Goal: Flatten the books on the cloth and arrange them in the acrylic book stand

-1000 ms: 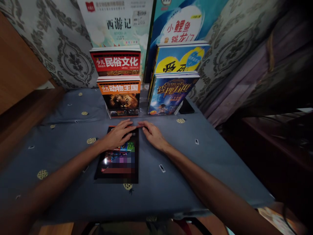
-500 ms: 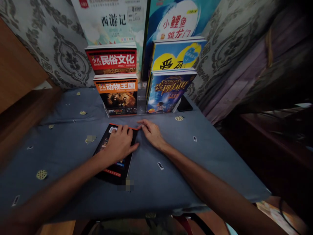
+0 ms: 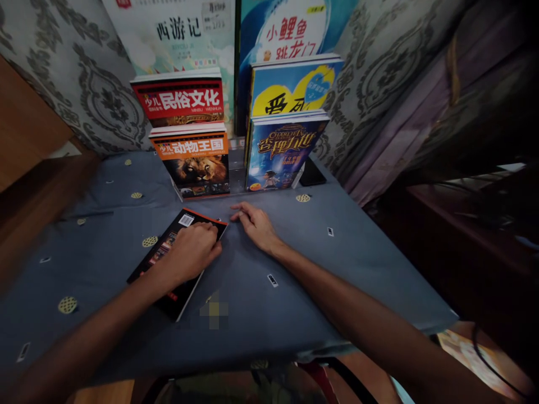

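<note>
A thin book [image 3: 162, 242] with a black back cover, a barcode and an orange edge lies slanted on the table. On top of it rests my left hand [image 3: 194, 248], fingers bent against the cover and thumb by its right edge. The hand hides the middle of the cover. Just right of the book's top corner, my right hand [image 3: 257, 225] lies on the cloth with fingers partly stretched out, holding nothing and apart from the book. Behind the hands, a book with a lion cover [image 3: 200, 168] and a blue book [image 3: 280, 154] stand upright in a clear stand [image 3: 238, 178].
A red book [image 3: 181, 101], a yellow and blue book [image 3: 290, 84] and two taller books, one pale green [image 3: 185, 50] and one teal [image 3: 332, 22], stand behind. A dark flat phone-like object [image 3: 312, 173] lies right of the stand. Patterned blue-grey cloth [image 3: 337, 269] covers the table.
The black-backed book has turned clockwise, its near end swinging left, with my left hand on it. The left fingers and thumb have drawn in. My right hand stays nearly where it was.
</note>
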### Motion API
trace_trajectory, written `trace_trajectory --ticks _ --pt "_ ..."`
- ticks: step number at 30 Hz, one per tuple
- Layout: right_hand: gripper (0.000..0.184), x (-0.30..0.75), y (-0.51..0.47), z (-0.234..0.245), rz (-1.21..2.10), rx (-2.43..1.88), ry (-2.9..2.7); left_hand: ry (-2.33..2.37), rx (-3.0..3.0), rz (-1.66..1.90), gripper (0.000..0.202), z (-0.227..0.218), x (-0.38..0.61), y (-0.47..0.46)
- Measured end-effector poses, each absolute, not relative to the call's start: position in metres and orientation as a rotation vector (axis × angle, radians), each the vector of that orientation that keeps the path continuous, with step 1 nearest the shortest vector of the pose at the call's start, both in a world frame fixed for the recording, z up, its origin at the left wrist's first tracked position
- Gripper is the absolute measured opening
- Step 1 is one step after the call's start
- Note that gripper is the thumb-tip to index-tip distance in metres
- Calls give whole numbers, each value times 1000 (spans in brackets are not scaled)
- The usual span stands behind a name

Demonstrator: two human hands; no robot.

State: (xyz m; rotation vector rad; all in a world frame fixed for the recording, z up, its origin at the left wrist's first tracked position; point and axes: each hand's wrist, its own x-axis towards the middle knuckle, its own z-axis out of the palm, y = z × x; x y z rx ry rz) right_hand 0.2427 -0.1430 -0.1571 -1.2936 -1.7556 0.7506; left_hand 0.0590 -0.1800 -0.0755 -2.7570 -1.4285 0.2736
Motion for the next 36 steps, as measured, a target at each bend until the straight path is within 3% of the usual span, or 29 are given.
trace_trajectory --ticks 16,24,30,36 --pt "30 238 -155 -147 709 -1146 -1751 -1452 -2747 185 27 -79 53 -179" --pt "32 232 -165 -142 582 -1093 -2056 -1407 -2733 67 23 -90 50 -182" --pt "34 232 -166 -144 574 -1102 -2138 -1312 -2867 -175 35 -105 -3 -170" --pt "35 228 -161 -145 600 -1026 -2193 -1538 -2754 -141 45 -114 -39 -172"
